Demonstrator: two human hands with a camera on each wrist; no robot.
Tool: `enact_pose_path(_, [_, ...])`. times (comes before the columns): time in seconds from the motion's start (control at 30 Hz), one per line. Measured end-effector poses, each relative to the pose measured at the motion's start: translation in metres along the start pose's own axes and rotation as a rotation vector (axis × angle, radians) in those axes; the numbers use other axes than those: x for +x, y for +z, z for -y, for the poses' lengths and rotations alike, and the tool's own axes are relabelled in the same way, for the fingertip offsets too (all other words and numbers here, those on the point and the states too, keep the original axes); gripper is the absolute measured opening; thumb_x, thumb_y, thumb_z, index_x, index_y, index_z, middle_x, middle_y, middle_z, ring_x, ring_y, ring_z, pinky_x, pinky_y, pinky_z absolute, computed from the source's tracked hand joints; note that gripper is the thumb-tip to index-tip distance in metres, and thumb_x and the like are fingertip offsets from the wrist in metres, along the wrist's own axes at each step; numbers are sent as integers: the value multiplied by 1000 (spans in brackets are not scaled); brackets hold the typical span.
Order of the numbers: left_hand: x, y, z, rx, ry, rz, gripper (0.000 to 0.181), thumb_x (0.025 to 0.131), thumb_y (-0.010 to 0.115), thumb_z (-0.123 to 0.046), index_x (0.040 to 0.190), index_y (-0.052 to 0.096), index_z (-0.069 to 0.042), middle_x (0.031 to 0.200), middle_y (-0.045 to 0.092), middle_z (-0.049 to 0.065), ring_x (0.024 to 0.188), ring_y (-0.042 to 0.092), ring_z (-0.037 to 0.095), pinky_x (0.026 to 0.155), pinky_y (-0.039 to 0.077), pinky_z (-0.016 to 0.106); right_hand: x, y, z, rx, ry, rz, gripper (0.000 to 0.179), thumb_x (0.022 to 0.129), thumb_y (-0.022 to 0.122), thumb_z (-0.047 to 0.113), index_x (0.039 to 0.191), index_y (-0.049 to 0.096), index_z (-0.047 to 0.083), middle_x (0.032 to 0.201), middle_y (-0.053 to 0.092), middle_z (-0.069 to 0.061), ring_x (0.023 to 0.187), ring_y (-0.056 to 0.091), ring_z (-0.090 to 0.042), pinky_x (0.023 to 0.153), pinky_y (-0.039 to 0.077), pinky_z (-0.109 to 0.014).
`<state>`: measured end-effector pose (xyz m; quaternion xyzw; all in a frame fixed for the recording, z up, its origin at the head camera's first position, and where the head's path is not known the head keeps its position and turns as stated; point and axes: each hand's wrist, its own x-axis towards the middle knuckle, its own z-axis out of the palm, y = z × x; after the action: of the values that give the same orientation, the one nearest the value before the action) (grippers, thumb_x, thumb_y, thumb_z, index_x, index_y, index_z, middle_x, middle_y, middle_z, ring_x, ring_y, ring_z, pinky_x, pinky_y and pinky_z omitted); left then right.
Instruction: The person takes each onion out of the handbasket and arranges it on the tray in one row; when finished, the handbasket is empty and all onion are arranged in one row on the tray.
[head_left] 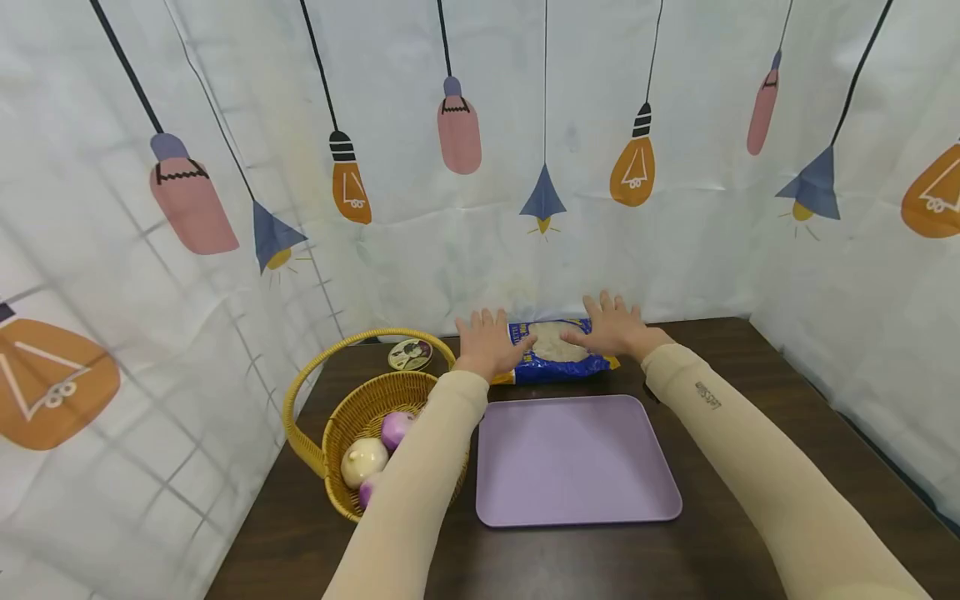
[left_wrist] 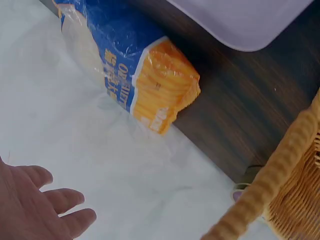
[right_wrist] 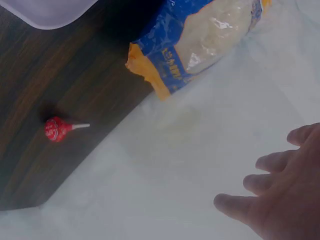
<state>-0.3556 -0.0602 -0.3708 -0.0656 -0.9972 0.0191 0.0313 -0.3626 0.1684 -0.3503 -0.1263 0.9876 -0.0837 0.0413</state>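
Observation:
A blue and orange plastic packet [head_left: 557, 350] with a see-through window and pale contents lies at the back of the dark table. My left hand [head_left: 487, 343] is by its left end, fingers spread and straight. By the packet's right end is my right hand [head_left: 617, 327], its fingers also spread. Both wrist views show a gap between hand and packet: the left hand [left_wrist: 37, 205] and right hand [right_wrist: 287, 185] appear against the white curtain, holding nothing. In front of the packet lies a flat lilac tray [head_left: 577, 462].
Left of the tray stands a yellow wicker basket [head_left: 348, 412] with a tall handle, holding a white onion [head_left: 364, 462] and purple onions [head_left: 395, 428]. A round tin [head_left: 410, 355] sits behind it. A red lollipop [right_wrist: 56, 129] lies right of the packet. White curtain [head_left: 495, 258] hangs behind the table.

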Motion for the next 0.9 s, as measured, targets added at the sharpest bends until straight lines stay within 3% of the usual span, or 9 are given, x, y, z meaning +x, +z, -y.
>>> enact_pose_path(0.2, [-12,9,1,-39,50,4,90,92,26,-75,157,20,-14,161,19,16,148,13,36,114,4,64,-4,15,6,-12,-36,-9,96,92,42,69,156,15,3,157,9,-32,141,10,-54,107,11,-73])
enact_pose_path(0.37, [-30,18,4,-38,93,19,93,90,28,-77,158,16,-15,162,14,16,148,8,35,114,2,62,-13,33,13,-27,-61,10,94,92,43,69,156,18,5,158,9,-31,142,12,-53,108,13,-71])
enact_pose_path(0.57, [-52,28,11,-134,165,-40,88,91,32,-75,156,27,-15,158,28,15,146,22,34,115,14,59,-22,62,15,-4,-104,25,99,89,40,74,156,18,4,158,11,-30,142,13,-52,109,13,-70])
enact_pose_path(0.67, [-64,26,13,-238,208,-80,80,94,37,-69,153,34,-15,153,38,11,141,34,30,113,26,54,-27,75,16,43,-137,26,97,91,42,72,154,21,1,157,16,-31,141,16,-52,108,14,-70])
enact_pose_path(0.77, [-75,19,14,-404,232,-126,66,97,45,-59,148,43,-18,149,46,6,135,43,26,108,36,48,-33,85,19,97,-164,25,91,93,45,66,153,27,0,155,23,-31,140,22,-50,109,19,-67])
enact_pose_path(0.9, [-93,11,20,-590,221,-272,46,99,54,-44,137,57,-20,138,56,1,127,53,22,102,44,45,-41,99,27,177,-201,36,84,94,50,61,150,34,1,154,29,-27,140,29,-45,110,26,-61])
